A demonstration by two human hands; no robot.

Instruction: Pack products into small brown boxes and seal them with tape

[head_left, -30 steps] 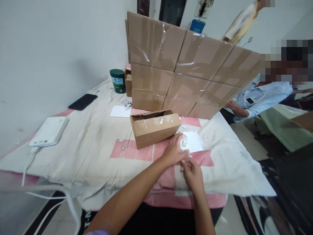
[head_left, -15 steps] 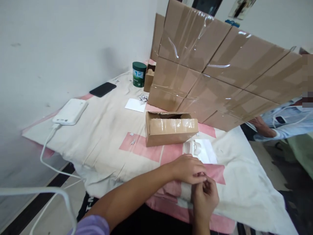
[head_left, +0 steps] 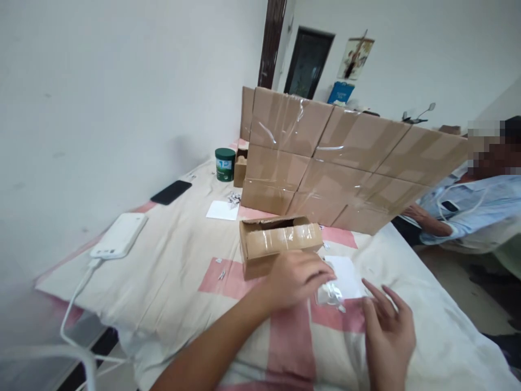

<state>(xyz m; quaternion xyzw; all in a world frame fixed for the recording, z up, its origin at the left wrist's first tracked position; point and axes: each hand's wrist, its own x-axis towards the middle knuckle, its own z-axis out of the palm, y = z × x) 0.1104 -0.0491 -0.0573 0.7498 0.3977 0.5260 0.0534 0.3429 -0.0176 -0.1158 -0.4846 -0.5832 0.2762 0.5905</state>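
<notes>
My left hand [head_left: 295, 277] is closed in a pinch on a small clear plastic packet [head_left: 330, 294], just in front of a small open cardboard box [head_left: 278, 243]. My right hand [head_left: 388, 331] hovers to the right of the packet with its fingers spread and nothing in it. A white sheet of paper [head_left: 347, 276] lies under and behind the packet on the cream and pink cloth [head_left: 171, 255].
A wall of taped cardboard boxes [head_left: 345, 163] stands behind the small box. A green tin [head_left: 224, 163], a black phone [head_left: 171, 191], a white power bank [head_left: 120, 234] with cable and another paper sheet [head_left: 222, 209] lie at left. Another person [head_left: 468, 212] sits at right.
My hands were pressed together near the table's front edge; now the right hand has drawn apart and opened, and the left holds the packet. The camera tilted up.
</notes>
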